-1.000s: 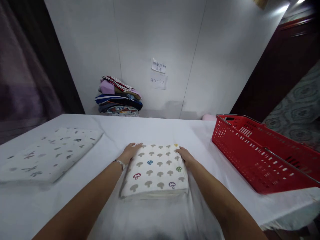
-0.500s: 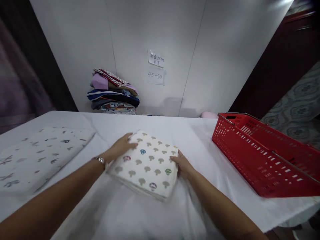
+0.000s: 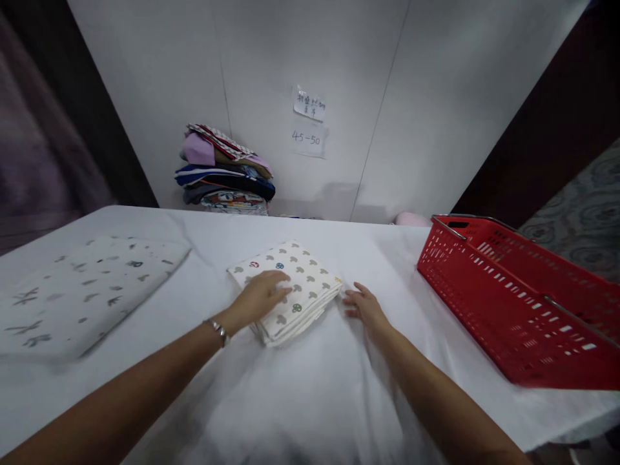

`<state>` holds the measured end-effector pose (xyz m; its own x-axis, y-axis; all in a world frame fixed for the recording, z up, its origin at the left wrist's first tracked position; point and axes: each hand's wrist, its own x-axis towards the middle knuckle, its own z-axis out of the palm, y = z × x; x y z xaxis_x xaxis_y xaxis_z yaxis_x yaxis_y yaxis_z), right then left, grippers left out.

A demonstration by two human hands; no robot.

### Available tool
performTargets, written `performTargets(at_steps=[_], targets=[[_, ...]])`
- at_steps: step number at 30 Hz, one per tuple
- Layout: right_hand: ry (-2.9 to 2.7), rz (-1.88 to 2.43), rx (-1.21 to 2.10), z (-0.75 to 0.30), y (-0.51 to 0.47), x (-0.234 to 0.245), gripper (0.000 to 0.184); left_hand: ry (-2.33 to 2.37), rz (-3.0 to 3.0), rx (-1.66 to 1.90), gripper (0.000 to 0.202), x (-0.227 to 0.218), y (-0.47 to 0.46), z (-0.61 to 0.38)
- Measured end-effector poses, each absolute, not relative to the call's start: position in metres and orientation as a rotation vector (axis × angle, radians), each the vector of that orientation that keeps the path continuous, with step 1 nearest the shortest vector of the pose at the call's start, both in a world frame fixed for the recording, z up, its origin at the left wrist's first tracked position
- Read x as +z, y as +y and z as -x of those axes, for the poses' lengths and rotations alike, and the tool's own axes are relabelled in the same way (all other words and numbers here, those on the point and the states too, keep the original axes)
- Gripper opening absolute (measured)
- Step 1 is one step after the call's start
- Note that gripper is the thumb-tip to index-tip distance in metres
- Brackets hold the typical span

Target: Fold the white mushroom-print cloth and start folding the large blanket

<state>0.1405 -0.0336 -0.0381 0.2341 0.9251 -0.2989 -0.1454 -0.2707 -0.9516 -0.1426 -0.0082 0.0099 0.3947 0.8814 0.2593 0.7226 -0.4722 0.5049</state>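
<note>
A folded white cloth [image 3: 303, 271] printed with mushrooms, mostly grey with a few coloured ones, lies on the white-covered table in the head view. My left hand [image 3: 261, 296] is over its near left part, fingers spread, covering some of the print; whether the palm presses on the cloth I cannot tell. Just off the cloth's right corner is my right hand [image 3: 365, 307], its fingers apart and nothing in them. Layered folded edges show along the cloth's near right side. A bracelet circles my left wrist.
Another white cloth [image 3: 97, 290] with a scattered print is spread flat at the left. On the right stands a red plastic basket [image 3: 489, 303] with metal handles. Stacked folded fabrics [image 3: 225, 171] sit behind the table by the wall, below and left of paper signs [image 3: 309, 139].
The mushroom cloth has been turned and set down slightly farther back. My right hand has let go of its right edge; my left hand has shifted from its far left edge onto its top.
</note>
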Motion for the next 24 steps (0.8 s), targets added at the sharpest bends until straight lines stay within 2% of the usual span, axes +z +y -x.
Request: performTargets(at_steps=[3, 7, 10, 13, 18, 24], targets=[[-1.038, 1.457, 1.043, -0.149, -0.013, -0.039, 0.036, 1.280, -2.386, 0.720, 0.024, 0.006, -0.049, 0.132], [-1.553, 1.316, 0.676, -0.143, 0.005, -0.039, 0.019, 1.406, -2.421, 0.671, 0.017, -0.003, -0.073, 0.117], [-1.872, 1.247, 0.444, -0.140, 0.010, -0.039, 0.021, 1.575, -2.408, 0.602, 0.018, -0.006, -0.074, 0.109], [-2.041, 1.236, 0.356, -0.139, 0.012, -0.043, 0.025, 1.691, -2.395, 0.527, 0.019, -0.003, -0.071, 0.102], [-1.974, 1.263, 0.349, -0.137, 0.010, -0.055, 0.028, 1.760, -2.358, 0.456, 0.026, 0.004, -0.067, 0.096], [-2.020, 1.240, 0.237, -0.134, 0.003, -0.055, 0.026, 1.803, -2.381, 0.320, 0.020, 0.006, -0.067, 0.092]])
